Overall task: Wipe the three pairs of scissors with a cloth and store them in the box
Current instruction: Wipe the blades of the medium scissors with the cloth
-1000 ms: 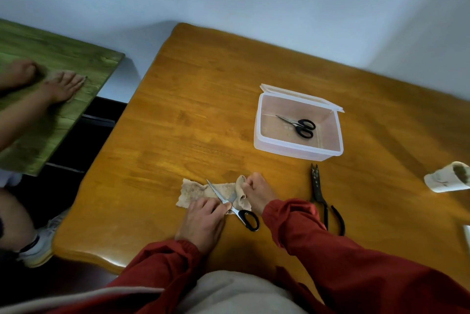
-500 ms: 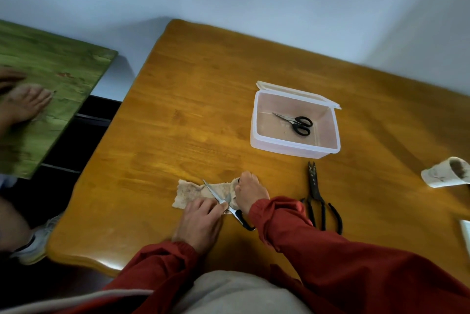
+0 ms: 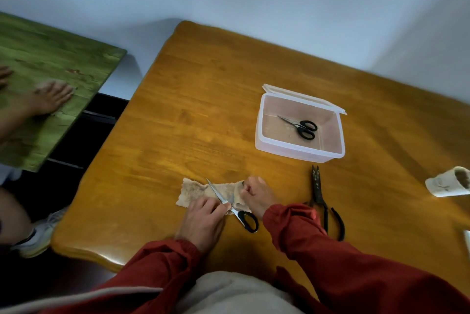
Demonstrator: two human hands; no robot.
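Observation:
A beige cloth (image 3: 193,190) lies flat near the front edge of the wooden table (image 3: 203,110). Black-handled scissors (image 3: 248,219) lie across the cloth with the blades pointing up and left. My left hand (image 3: 203,219) presses down on the blades near the pivot. My right hand (image 3: 256,194) grips the right end of the cloth in curled fingers. A second pair of black-handled scissors (image 3: 302,128) lies inside the clear plastic box (image 3: 290,152). Black shears (image 3: 320,194) lie on the table right of my right arm.
The box's lid (image 3: 302,96) is hinged open behind it. A white cup (image 3: 447,185) lies on its side at the right edge. Another person's hand (image 3: 48,97) rests on a green table (image 3: 50,59) at the left.
My right hand has moved up along the cloth, clear of the scissors' black handles, which show again. The other person's hand on the green table has shifted.

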